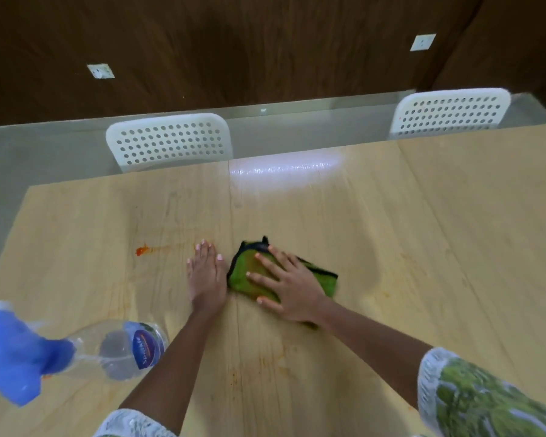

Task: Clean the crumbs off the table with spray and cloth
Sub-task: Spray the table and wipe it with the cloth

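Our right hand (286, 283) presses flat, fingers spread, on the green cloth (249, 277) near the middle of the table (423, 247); our left hand (206, 272) rests open on the wood just beside the cloth, holding nothing. We see the spray bottle (120, 350) at the near left, its long axis running left to right, blue trigger head (13, 351) pointing left. An orange smear (143, 249) lies left of our left hand.

The table (391, 231) is pale wood-look laminate, smooth, with a glossy glare near the white perforated plastic chairs (169, 141). The cloth (243, 272) beside the glare's near side is green fuzzy fabric (black edging), and the spray bottle (120, 348) is clear plastic.
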